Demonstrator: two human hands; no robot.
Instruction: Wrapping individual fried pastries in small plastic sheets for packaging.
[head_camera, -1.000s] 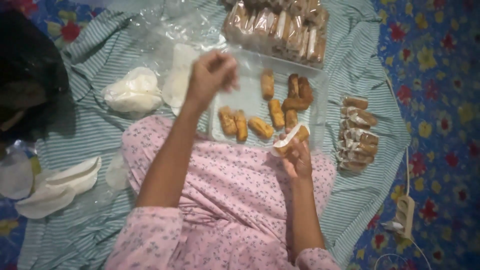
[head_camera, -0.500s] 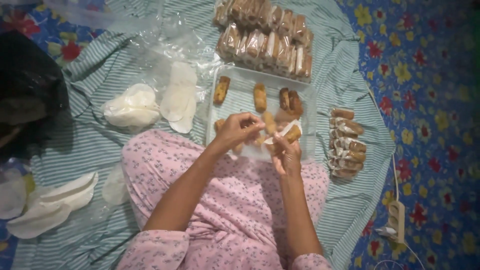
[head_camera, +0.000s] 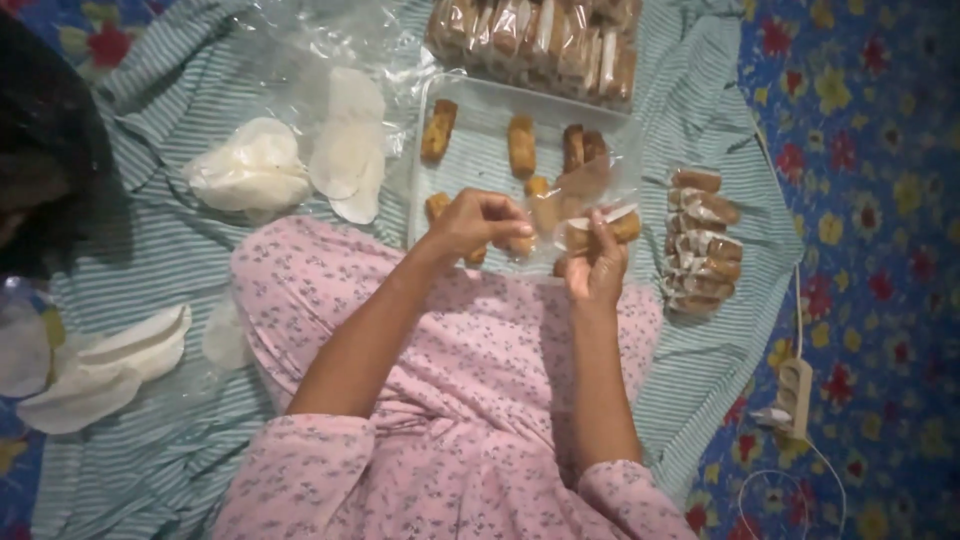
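Observation:
My right hand (head_camera: 597, 266) pinches a small clear plastic bag (head_camera: 585, 205) with a brown fried roll and a white strip inside it. My left hand (head_camera: 478, 222) has its fingers closed on the bag's left side, just over the near edge of a clear tray (head_camera: 478, 105). Several brown fried rolls (head_camera: 520, 145) lie loose in the tray. Both hands hover above my lap, which is covered in pink flowered cloth.
A row of wrapped rolls (head_camera: 700, 240) lies right of the tray, and more wrapped packs (head_camera: 540, 40) lie beyond it. White wrappers (head_camera: 345, 150) sit left of the tray, others (head_camera: 100, 365) at lower left. A power strip (head_camera: 793, 397) lies at right on the blue flowered cloth.
My left hand came down from above the tray to meet my right hand at the bag. The right hand stayed over the tray's near edge with the roll.

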